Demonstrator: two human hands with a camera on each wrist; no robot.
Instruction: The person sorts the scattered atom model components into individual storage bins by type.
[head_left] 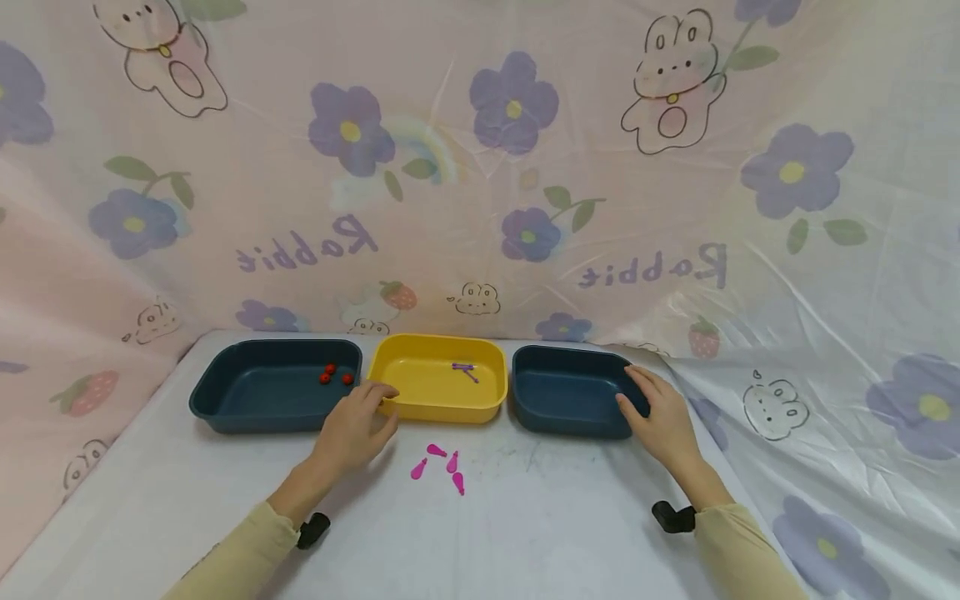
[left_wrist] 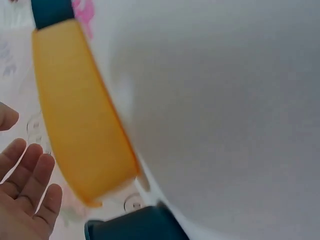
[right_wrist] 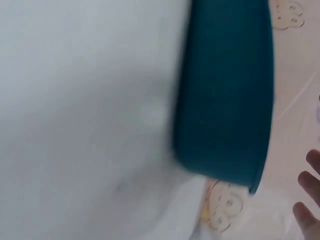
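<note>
In the head view my left hand (head_left: 352,429) hovers by the left front corner of the yellow tray (head_left: 442,412), close to the left dark blue tray (head_left: 258,422). Its fingers are loosely bent with nothing between them. My right hand (head_left: 663,417) is at the right end of the other dark blue tray (head_left: 570,423), thumb and fingers spread about its rim; whether they touch it I cannot tell. Both wrist views show relaxed, parted fingers. Several pink drop-shaped pieces (head_left: 452,462) lie on the white cloth before the yellow tray.
Three small red beads (head_left: 326,378) lie in the left tray. A few thin purple sticks (head_left: 463,367) lie in the yellow one. Behind the row of trays hangs a patterned curtain (head_left: 450,208). A black strap piece (head_left: 675,517) sits at the right wrist.
</note>
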